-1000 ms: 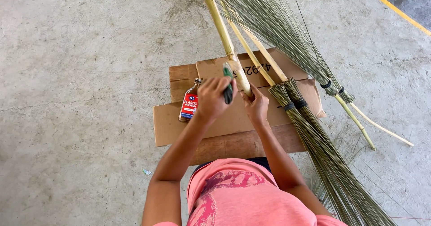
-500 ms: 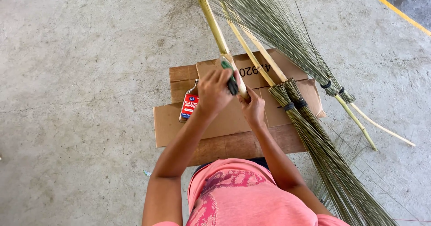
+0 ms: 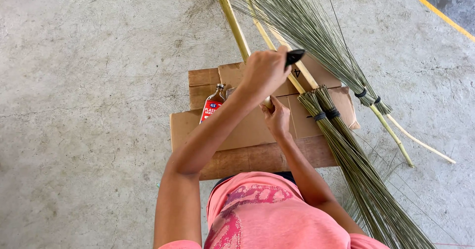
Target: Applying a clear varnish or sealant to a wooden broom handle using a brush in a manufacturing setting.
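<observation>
Over flattened cardboard [image 3: 247,127] on the concrete floor, we closed our left hand [image 3: 264,71] round a dark-handled tool [image 3: 294,56], our right hand [image 3: 277,118] gripping the pale stick's [image 3: 235,24] near end. It looked light, stiff, best held low.

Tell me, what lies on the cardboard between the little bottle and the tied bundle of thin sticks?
In the head view, the right hand gripping a bamboo pole lies between the bottle and the bundle.
</observation>
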